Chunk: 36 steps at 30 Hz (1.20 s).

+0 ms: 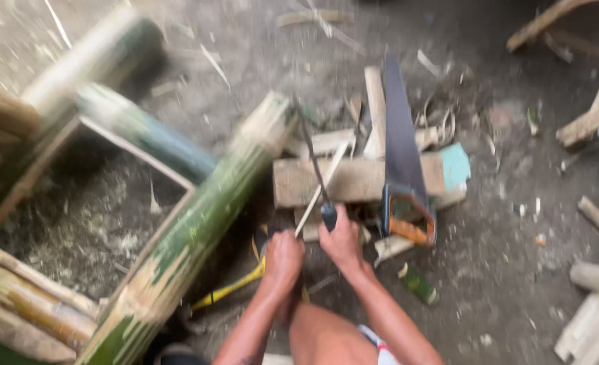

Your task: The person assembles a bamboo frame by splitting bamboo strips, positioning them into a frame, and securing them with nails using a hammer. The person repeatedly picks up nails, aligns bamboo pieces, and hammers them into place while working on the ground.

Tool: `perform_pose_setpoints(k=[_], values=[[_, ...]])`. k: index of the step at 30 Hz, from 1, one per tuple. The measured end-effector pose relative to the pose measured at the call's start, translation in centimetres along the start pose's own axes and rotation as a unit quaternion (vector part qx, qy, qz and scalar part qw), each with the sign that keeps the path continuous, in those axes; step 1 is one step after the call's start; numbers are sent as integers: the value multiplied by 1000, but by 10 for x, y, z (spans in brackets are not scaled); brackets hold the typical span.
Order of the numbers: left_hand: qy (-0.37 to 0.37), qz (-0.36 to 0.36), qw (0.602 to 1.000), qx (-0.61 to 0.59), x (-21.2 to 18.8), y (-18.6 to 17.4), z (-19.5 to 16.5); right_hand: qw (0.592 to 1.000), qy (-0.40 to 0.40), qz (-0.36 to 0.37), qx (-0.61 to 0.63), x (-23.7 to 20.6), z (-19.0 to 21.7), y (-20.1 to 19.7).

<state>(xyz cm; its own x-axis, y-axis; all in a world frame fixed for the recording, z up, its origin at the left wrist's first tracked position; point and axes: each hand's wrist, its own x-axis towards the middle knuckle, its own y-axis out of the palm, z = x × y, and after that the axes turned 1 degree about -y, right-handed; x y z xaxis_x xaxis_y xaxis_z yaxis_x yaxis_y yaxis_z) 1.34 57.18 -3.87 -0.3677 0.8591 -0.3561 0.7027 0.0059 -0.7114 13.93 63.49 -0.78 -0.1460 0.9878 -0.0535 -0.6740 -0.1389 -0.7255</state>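
Littered dirt floor (516, 270) | thin bamboo strip (320, 192) clenched in left hand (282, 260) fingers | knife (316, 176) handle gripped tight by right hand (341, 242) | handsaw (402, 162) just beside

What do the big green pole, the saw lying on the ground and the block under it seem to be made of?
The green pole looks like raw bamboo: glossy green skin, scraped pale in patches. The saw seems to have a dark, dull metal blade and an orange-and-dark handle, probably plastic. The block looks like rough, unfinished wood, pale and grainy. Blur leaves the details uncertain.
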Motion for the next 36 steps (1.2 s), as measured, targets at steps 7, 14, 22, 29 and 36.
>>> perform_pose_setpoints(k=[7,14,22,29,36], values=[[-3,-14,1000,4,0,16,15,997,62,1,39,-8,-25,21],[-119,177,966,-144,19,3,25,975,177,55,126,-1,-40,23],[-194,241,909,-281,22,-87,31,987,124,12,-100,29,-19,22],[-161,310,886,-304,19,-105,32,958,-213,4,-189,39,31,8],[-173,317,818,-447,14,-165,63,937,-271,112,-192,78,80,36]])
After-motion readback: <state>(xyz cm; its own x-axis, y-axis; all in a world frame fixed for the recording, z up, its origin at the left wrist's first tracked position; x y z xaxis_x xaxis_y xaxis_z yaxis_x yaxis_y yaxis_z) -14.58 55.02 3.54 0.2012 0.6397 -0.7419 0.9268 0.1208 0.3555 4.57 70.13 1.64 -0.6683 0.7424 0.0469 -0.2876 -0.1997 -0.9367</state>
